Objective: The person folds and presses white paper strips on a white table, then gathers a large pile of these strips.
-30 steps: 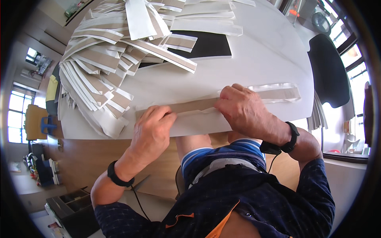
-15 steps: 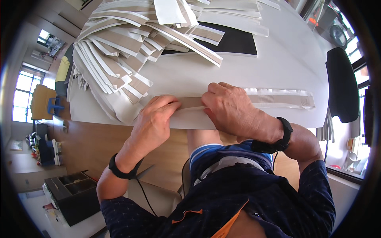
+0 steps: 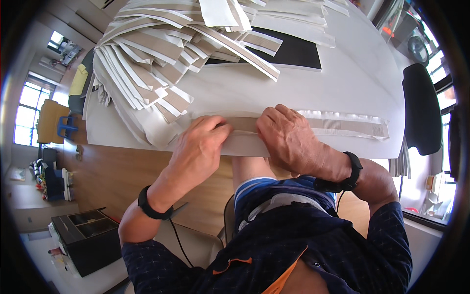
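A long flat strip of white card with a brown corrugated band (image 3: pixel 342 126) lies along the near edge of the white table (image 3: pixel 357 78). My left hand (image 3: pixel 198 147) presses down on the strip's left part, fingers bent over it. My right hand (image 3: pixel 289 137) lies flat on the strip just right of the left hand, fingers spread toward it. The two hands almost touch. The strip's right end sticks out past my right hand. Both wrists wear black bands.
A big heap of similar white-and-brown card strips (image 3: pixel 152 63) covers the table's left and far side. A black sheet (image 3: pixel 289 51) lies behind it. A black chair back (image 3: pixel 421 108) stands at the right. A dark box (image 3: pixel 85 235) sits on the floor at lower left.
My right hand has slid left along the strip toward my left hand, baring more of the strip's right end. The left hand has stayed near the strip's left part.
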Demonstrator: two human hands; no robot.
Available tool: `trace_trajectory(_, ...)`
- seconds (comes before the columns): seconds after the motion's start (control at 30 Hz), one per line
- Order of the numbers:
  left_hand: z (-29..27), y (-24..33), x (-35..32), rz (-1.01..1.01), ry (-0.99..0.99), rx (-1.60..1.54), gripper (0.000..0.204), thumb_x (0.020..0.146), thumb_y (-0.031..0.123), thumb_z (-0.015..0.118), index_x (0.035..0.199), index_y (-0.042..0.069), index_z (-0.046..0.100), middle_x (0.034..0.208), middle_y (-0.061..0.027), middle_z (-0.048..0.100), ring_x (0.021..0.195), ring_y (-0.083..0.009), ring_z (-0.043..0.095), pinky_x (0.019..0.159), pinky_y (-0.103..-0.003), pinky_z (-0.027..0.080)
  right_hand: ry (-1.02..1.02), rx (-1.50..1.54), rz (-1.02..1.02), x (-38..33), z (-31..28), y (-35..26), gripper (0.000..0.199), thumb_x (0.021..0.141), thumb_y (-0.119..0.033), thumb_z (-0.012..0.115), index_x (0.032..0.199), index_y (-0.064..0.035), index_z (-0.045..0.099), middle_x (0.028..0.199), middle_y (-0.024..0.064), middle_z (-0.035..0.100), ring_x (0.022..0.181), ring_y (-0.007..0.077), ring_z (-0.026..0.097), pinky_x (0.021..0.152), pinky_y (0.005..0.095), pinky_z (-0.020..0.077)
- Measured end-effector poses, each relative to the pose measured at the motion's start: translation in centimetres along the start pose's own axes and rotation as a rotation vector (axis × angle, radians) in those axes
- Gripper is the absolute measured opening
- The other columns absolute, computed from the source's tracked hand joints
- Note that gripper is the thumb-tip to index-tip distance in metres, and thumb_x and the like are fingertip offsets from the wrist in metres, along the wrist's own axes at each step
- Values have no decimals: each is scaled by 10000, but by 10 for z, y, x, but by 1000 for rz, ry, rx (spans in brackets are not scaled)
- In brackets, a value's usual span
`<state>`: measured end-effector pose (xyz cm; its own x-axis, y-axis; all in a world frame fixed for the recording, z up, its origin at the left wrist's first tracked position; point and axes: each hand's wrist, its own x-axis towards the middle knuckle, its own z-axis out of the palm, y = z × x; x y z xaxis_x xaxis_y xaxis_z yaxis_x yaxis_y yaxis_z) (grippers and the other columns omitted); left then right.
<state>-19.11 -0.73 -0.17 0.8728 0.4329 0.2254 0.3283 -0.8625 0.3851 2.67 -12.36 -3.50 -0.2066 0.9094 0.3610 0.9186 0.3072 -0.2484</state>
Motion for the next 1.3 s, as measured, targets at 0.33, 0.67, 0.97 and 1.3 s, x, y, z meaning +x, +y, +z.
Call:
trace_trajectory(0.33, -4, -6, -2, -30, -20, -33, 361, 830, -156, 598, 1150, -53, 730, 1242, -192, 717, 1128, -399, 690, 958, -434, 579, -145, -11, 133, 26, 11, -17, 179, 848, -103, 693, 995, -7, 659, 968, 150, 666, 958, 316, 680, 800, 437, 564)
trace_trajectory(0.67, -8, -12, -4, -8, -49, -89, 438, 821, -181, 535, 1195, -26, 702, 1181, -200, 734, 1073, -390, 710, 919, -433, 577, 9, 86, 94, 20, 19, -21, 187, 827, -85, 710, 974, -20, 615, 968, 122, 626, 913, 335, 647, 801, 465, 546)
trace_trajectory(0.97, -16, -24, -7, -116, -90, -227, 536, 878, -175, 425, 1341, -1, 631, 1184, -212, 745, 1034, -381, 718, 918, -418, 566, -60, 66, -157, 31, 18, -18, 209, 872, -102, 673, 1068, -33, 682, 979, 115, 656, 952, 321, 668, 852, 440, 558)
trace_trajectory(1.3, -19, -34, -3, -186, -185, -333, 549, 889, -166, 387, 1360, -11, 622, 1244, -236, 735, 1146, -354, 723, 1017, -405, 556, -36, 69, -94, 41, 31, -25, 203, 823, -92, 685, 1013, -24, 661, 1004, 118, 650, 917, 321, 650, 826, 445, 553)
